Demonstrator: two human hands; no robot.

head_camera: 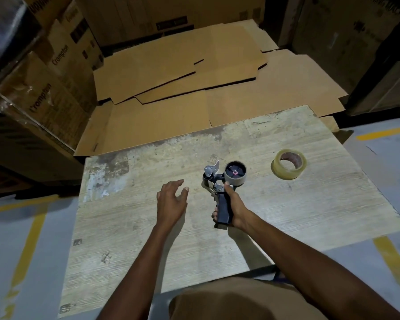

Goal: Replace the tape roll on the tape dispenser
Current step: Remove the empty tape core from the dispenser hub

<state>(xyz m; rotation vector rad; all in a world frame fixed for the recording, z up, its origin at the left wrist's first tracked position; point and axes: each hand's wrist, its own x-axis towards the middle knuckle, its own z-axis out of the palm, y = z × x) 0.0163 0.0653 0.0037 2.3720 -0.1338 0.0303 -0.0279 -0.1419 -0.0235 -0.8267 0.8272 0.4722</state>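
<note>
A black hand-held tape dispenser (219, 181) with a metal blade flap is over the middle of the worn wooden table (310, 204). A grey core, almost bare, sits on its hub (235, 173). My right hand (232, 207) grips the dispenser's black handle, thumb up near the hub. A little to the left, my left hand (171, 199) hovers over the table with fingers relaxed and spread, holding nothing. A full roll of clear tape (288, 164) lies flat on the table to the right of the dispenser.
Flattened cardboard sheets (183, 72) lie on the floor beyond the table's far edge. Stacked printed cartons (44, 84) stand at the left and more boxes at the back and right. Grey floor with yellow lines (26, 245) surrounds the table.
</note>
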